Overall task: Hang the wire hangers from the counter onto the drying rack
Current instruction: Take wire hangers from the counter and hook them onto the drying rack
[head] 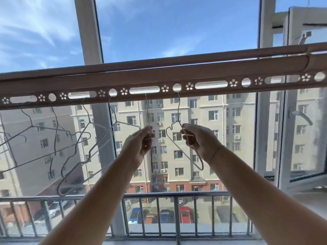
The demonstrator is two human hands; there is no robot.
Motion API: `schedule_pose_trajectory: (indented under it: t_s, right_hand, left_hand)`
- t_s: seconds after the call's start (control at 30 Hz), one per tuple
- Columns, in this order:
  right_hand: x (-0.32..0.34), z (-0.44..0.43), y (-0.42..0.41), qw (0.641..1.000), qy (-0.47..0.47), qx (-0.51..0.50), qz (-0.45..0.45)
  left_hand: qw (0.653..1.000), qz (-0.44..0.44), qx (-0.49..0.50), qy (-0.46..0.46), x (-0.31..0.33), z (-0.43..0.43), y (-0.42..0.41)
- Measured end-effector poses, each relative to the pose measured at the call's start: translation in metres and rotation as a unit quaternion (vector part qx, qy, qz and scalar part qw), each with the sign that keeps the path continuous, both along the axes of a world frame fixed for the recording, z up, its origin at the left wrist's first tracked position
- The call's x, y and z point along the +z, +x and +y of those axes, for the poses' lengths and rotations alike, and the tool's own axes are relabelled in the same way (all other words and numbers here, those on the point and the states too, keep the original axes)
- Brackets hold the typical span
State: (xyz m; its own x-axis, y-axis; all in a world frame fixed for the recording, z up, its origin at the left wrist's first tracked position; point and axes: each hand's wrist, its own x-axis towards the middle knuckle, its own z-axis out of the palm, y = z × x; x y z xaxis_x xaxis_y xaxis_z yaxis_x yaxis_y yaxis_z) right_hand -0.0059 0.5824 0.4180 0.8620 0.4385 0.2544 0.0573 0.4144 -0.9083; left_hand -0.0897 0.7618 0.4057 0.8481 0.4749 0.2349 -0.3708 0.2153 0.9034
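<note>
My left hand [139, 144] pinches a thin wire hanger [150, 138] seen edge-on. My right hand [200, 140] is closed around another hanger [178, 149], hooked in a round hole of the drying rack [159, 75] across the middle. More hangers [99, 147] hang at left. They look light, stiff, a bit slippery, so I hold near the shoulder.

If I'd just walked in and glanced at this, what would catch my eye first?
Probably the two raised hands at centre: the left hand pinches a wire hanger seen edge-on, and the right hand holds another hanger hooked into a round hole of the drying rack bar. That perforated bar, with flower cut-outs, spans the whole view, with more wire hangers dangling at the left. Behind all this are blue sky and an apartment block.
</note>
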Motion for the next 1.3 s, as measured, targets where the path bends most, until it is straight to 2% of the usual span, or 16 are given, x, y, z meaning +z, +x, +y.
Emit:
schedule_pose_trajectory:
  t_s: [0.07,0.23,0.3,0.4,0.57,0.77,0.93,1.17,1.3]
  right_hand:
    - [-0.011,-0.006,0.003,1.0,-0.004,-0.013,-0.007]
    - [-0.071,-0.028,0.014,0.989,-0.082,-0.11,-0.047]
    - [-0.102,-0.039,0.016,0.98,-0.121,-0.135,-0.077]
    - [-0.145,-0.062,0.015,0.96,-0.192,-0.163,-0.121]
    - [-0.195,-0.115,0.01,0.924,-0.287,-0.193,-0.164]
    - [-0.231,-0.205,-0.007,0.891,-0.337,-0.279,-0.118]
    - [-0.276,-0.297,-0.03,0.842,-0.376,-0.387,-0.024]
    - [-0.342,-0.429,-0.089,0.784,-0.385,-0.474,0.109]
    - [-0.37,-0.5,-0.12,0.739,-0.393,-0.518,0.175]
  left_hand:
    - [1.0,0.007,0.012,-0.009,-0.012,0.007,-0.005]
    - [0.998,0.058,0.038,-0.012,-0.067,0.015,-0.023]
    - [0.993,0.11,0.028,0.037,-0.096,0.001,-0.027]
    - [0.972,0.169,-0.02,0.161,-0.14,-0.03,-0.028]
    - [0.937,0.176,-0.129,0.273,-0.194,-0.09,-0.011]
    - [0.898,0.169,-0.212,0.347,-0.238,-0.173,0.016]
    - [0.863,0.149,-0.299,0.379,-0.269,-0.257,0.032]
    - [0.819,0.152,-0.404,0.378,-0.306,-0.377,0.047]
    - [0.796,0.161,-0.44,0.384,-0.32,-0.443,0.05]
